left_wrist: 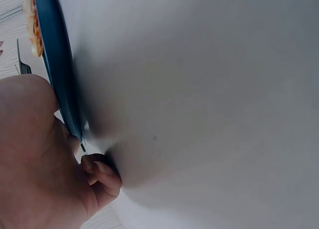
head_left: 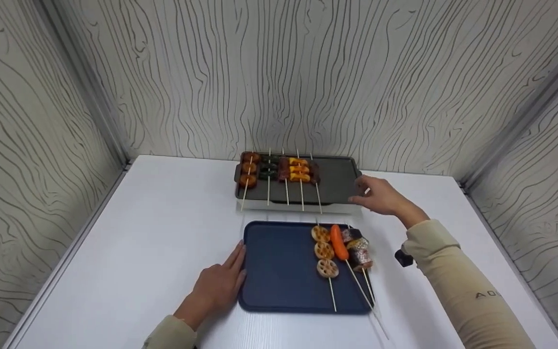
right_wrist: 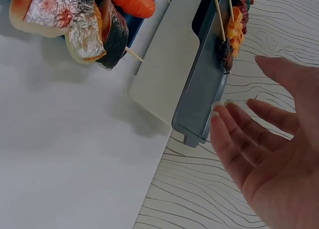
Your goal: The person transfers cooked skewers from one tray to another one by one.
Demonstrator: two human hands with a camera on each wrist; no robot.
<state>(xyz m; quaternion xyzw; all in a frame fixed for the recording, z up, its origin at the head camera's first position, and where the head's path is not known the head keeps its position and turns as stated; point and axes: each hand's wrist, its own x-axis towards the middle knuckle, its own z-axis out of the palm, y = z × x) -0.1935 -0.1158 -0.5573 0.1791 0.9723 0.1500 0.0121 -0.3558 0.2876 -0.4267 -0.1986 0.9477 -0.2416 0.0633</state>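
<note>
My left hand rests beside the left edge of a dark blue tray, its fingers along the rim and holding nothing. In the left wrist view the tray's edge passes close by the palm. On the tray's right side lie a lotus-root skewer, an orange sausage skewer and a skewer with silvery, fish-like chunks. My right hand is at the right end of a grey grill pan. Its fingers are spread with nothing between them in the right wrist view; contact with the pan cannot be told.
On the pan's left and middle, several skewers lie side by side, among them one with round brown slices and one with yellow pieces. The pan sits on a pale base near the patterned back wall. Everything stands on a white table.
</note>
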